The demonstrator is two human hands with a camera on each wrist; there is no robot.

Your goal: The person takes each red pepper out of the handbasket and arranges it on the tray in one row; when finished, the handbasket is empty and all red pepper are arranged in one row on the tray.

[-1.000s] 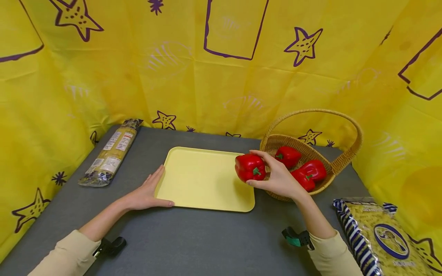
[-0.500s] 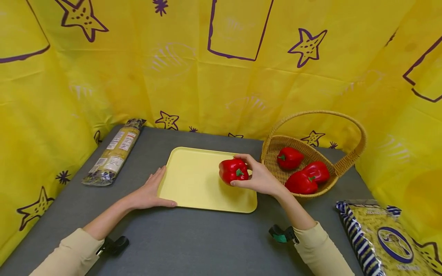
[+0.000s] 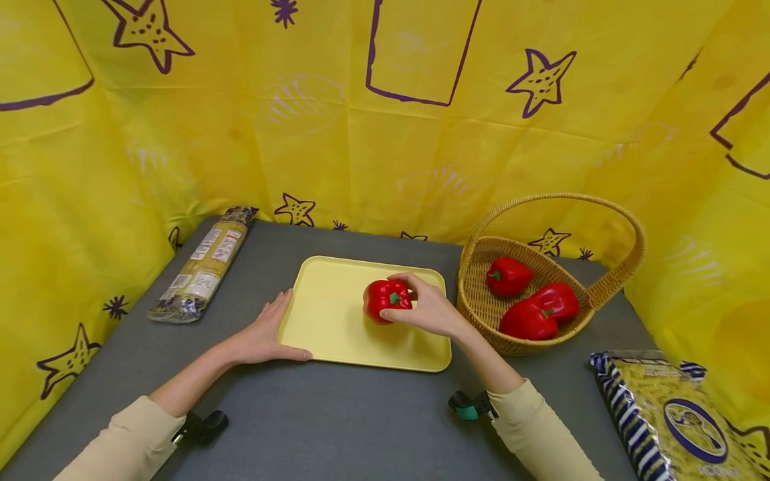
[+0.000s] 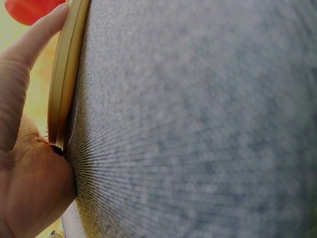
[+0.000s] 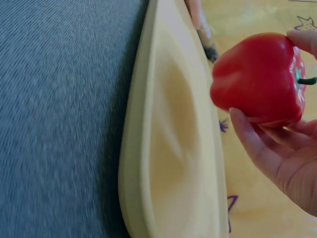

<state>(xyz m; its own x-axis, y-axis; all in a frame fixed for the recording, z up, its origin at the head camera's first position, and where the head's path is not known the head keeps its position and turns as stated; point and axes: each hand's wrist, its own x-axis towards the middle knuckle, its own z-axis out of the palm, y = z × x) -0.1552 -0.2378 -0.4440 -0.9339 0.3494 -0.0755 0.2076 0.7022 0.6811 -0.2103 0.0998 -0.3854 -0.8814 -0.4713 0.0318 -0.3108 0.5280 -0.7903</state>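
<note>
A red bell pepper with a green stem is held in my right hand above the pale yellow tray. In the right wrist view, thumb and fingers pinch this bell pepper from opposite sides, with a gap between it and the tray. My left hand rests against the tray's left end, fingers spread along the side and thumb at the front left corner. The left wrist view has the thumb touching the tray rim. More red bell peppers lie in the wicker basket to the right.
At the back left lies a long clear-and-yellow pack of pasta. A bag of short pasta with blue stripes is at the front right. The basket's tall handle arches up. Yellow patterned cloth encloses the grey table.
My right hand has carried the bell pepper leftward from beside the basket to over the tray. The left hand stays at the tray's left end.
</note>
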